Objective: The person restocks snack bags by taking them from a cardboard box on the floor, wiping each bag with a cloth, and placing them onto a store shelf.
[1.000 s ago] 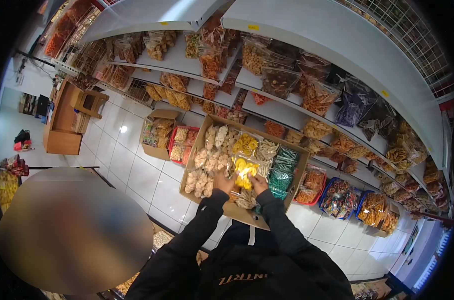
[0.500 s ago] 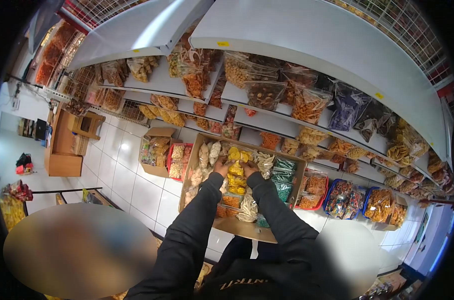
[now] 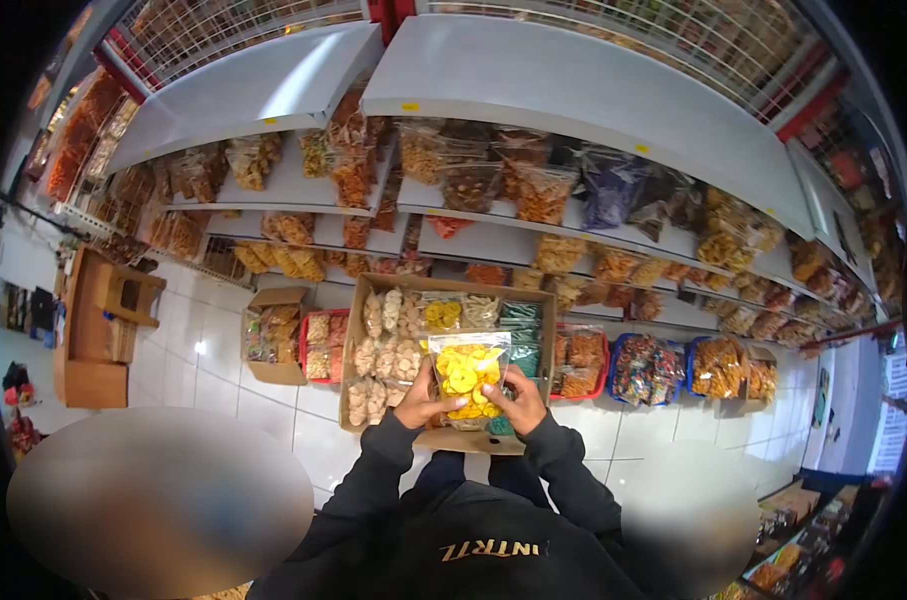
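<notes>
We see a glossy clear plastic bag (image 3: pixel 468 372) of curved yellow slices (image 3: pixel 462 382), clamped in both hands.
Our left grip (image 3: pixel 419 402) and right grip (image 3: pixel 519 400) pinch its lower sides, thumbs over the front; it lies between them, above a stiff open cardboard box (image 3: pixel 453 439) with knobbly beige packs (image 3: pixel 395 360) and smooth green packs (image 3: pixel 523 338).

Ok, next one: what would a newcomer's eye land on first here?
The clear bag of bright yellow pieces, held between the left hand and the right hand above the cardboard box. Next, the green packets along the box's right side. Then the purple bag on the white shelving beyond.
</notes>
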The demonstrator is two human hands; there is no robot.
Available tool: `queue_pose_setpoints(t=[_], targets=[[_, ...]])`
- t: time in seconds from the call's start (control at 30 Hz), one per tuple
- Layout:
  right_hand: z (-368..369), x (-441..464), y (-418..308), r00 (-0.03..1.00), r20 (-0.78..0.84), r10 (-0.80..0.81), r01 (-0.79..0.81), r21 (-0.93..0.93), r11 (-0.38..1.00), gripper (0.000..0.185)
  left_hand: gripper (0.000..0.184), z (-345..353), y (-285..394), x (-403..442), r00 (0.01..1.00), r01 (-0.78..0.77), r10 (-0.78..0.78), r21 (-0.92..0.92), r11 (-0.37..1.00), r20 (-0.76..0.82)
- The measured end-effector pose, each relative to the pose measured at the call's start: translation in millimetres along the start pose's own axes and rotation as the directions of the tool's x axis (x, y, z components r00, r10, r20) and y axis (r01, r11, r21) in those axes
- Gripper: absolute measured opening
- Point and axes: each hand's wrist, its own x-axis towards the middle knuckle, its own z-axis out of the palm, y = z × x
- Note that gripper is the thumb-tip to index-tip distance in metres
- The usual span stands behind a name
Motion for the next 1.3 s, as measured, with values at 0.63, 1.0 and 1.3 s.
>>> queue_pose_setpoints(t=[0.63,1.0,1.3], targets=[[-116,-266,-105,0.73,-0.618,-0.291,0.363,-0.009,0.932,0.038,0.083,294,6,-67,0.838,-0.211,0.108,0.135,0.968,0.535],[-231,-453,-76,0.482,-0.773,-0.412,0.358,-0.256,0.898,0.037,0.08,495,-79,-103,0.692,-0.249,-0.008,0.25,0.936,0.722],[-299,-503,-13,0.408,-0.871,-0.275,0.27,-0.172,0.947,0.057,0.067,577,-151,-76,0.649,0.034,-0.209,0.247,0.968,0.731]])
